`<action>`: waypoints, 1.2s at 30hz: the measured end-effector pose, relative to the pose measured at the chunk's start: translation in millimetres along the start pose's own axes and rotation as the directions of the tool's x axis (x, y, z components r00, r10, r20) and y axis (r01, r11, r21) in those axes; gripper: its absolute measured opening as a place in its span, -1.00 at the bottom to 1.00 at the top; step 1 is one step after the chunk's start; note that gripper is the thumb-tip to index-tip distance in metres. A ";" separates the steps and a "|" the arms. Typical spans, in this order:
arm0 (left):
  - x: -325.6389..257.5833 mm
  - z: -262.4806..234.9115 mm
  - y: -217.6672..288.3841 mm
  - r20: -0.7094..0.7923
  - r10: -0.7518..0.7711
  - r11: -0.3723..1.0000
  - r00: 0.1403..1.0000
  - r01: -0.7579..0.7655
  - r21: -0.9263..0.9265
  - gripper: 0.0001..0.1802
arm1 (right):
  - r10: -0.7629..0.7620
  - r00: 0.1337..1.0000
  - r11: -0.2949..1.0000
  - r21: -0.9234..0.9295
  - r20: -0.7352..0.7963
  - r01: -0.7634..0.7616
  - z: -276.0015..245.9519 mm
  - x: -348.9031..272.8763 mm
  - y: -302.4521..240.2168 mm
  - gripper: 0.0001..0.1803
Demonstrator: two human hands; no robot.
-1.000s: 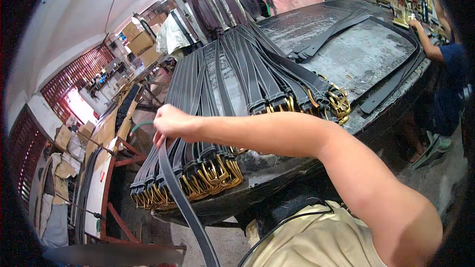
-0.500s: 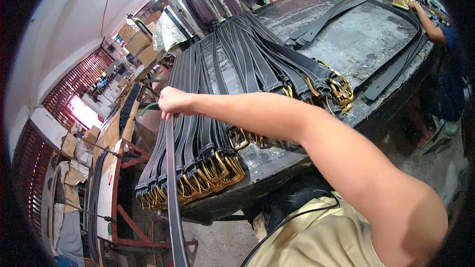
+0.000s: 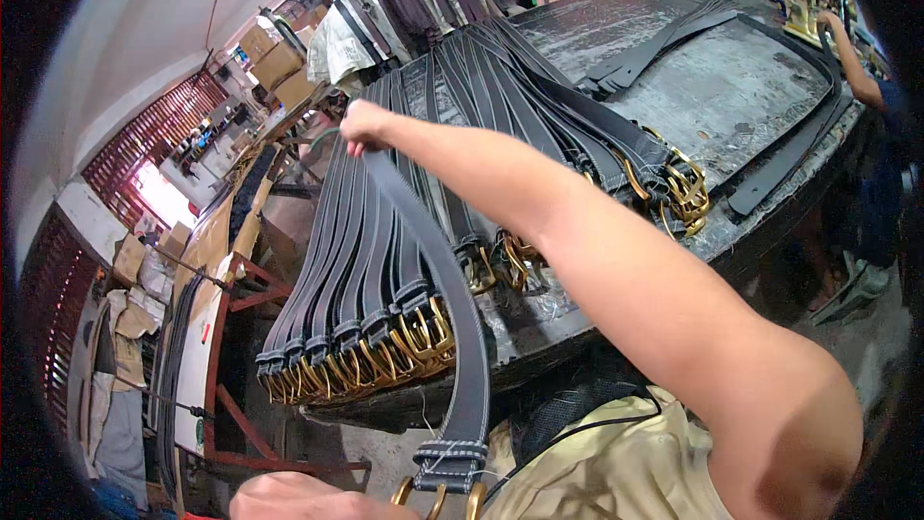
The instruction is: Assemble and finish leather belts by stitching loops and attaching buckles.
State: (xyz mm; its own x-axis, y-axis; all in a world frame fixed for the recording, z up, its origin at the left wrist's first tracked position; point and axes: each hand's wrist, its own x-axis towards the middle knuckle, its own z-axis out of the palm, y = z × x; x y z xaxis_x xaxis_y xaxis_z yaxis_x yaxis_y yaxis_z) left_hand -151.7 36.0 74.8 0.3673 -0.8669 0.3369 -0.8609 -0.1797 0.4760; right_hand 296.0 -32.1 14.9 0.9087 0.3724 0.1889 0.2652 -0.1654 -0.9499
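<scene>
My right hand (image 3: pixel 366 127), at the end of an outstretched arm, is closed around the far part of a dark grey belt (image 3: pixel 438 265) with pale edge stitching. A thin greenish strip sticks out to the left of that fist. The belt hangs toward me in a curve, its brass buckle (image 3: pixel 441 499) and stitched loops low in the picture, with loose pale threads near them. At the lower edge my left hand (image 3: pixel 313 499) is curled beside the buckle; what its fingers hold is cut off. Under the arm lie rows of similar belts (image 3: pixel 337 241), their brass buckles (image 3: pixel 356 366) at the near edge.
A dark worktable (image 3: pixel 539 313) carries the belts, a second bundle with buckles (image 3: pixel 685 195), and loose straps (image 3: pixel 664 43). At far right another person's arm (image 3: pixel 857 67) reaches over the table. A red metal frame (image 3: pixel 223 366) stands at left, with cartons (image 3: pixel 274 67) behind.
My right hand has moved farther away and slightly right. The held belt now curves, with its buckle end in sight. My left hand has come into view at the bottom.
</scene>
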 end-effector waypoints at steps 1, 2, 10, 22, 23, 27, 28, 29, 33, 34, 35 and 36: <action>0.4 -2.5 1.0 0.021 -0.008 1.000 1.000 0.008 0.006 -0.70 | -0.010 1.000 0.999 -0.052 -0.023 0.008 -11.5 0.1 -0.8 -0.70; -5.9 6.1 -0.6 -0.090 0.025 1.000 0.996 -0.026 -0.010 -0.70 | -0.020 0.999 0.999 0.038 -0.039 0.022 -24.2 2.0 4.3 -0.74; 1.3 17.6 1.9 -0.029 0.077 0.996 0.997 -0.078 -0.036 -0.78 | 0.289 0.910 0.939 -0.273 0.298 -0.209 -74.8 1.9 56.0 -0.62; 31.0 54.9 -60.5 0.034 -0.130 0.915 0.991 0.106 0.390 -0.78 | -0.395 0.913 0.723 -0.579 0.102 0.377 -106.9 -146.3 -102.4 -0.72; 36.2 58.5 -62.9 0.029 -0.157 0.897 0.987 0.130 0.423 -0.79 | -0.400 0.916 0.680 -0.665 0.019 0.310 -107.2 -163.1 -116.4 -0.70; 31.6 80.5 -87.8 -0.004 -0.243 0.862 0.970 0.218 0.458 -0.80 | -0.652 0.754 0.506 -0.696 0.078 0.510 -122.8 -269.5 -131.6 -0.70; 26.6 84.2 -93.7 -0.004 -0.314 0.843 0.950 0.280 0.459 -0.80 | -0.429 0.888 0.501 -0.774 0.166 0.387 -116.8 -301.2 -144.9 -0.72; 19.5 92.3 -100.2 -0.015 -0.323 0.844 0.946 0.296 0.447 -0.80 | -0.447 0.859 0.473 -0.749 0.251 0.465 -121.4 -307.1 -121.0 -0.76; -2.3 130.0 -103.1 -0.195 -0.328 0.808 0.924 0.381 0.450 -0.76 | -0.099 0.885 0.782 -0.514 0.454 0.351 -134.3 -359.6 -67.7 -0.84; -10.3 136.7 -102.1 -0.311 -0.293 0.821 0.904 0.404 0.404 -0.78 | -0.056 0.881 0.817 -0.485 0.470 0.311 -128.6 -367.5 -57.6 -0.82; -13.7 141.6 -100.8 -0.419 -0.250 0.835 0.873 0.413 0.363 -0.79 | -0.015 0.879 0.847 -0.461 0.476 0.264 -128.8 -376.9 -50.4 -0.80; -17.4 146.5 -100.3 -0.521 -0.259 0.844 0.813 0.453 0.287 -0.84 | -0.023 0.866 0.819 -0.488 0.500 0.303 -127.8 -383.6 -38.3 -0.80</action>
State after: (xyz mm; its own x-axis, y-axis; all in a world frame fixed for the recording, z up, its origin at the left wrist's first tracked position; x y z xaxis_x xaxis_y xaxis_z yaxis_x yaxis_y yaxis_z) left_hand -123.4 1.0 -97.8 0.7053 -0.4159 0.5741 -0.6613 -0.6778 0.3213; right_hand -21.5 -285.3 10.7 0.6192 0.7829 0.0606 0.6500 -0.4677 -0.5989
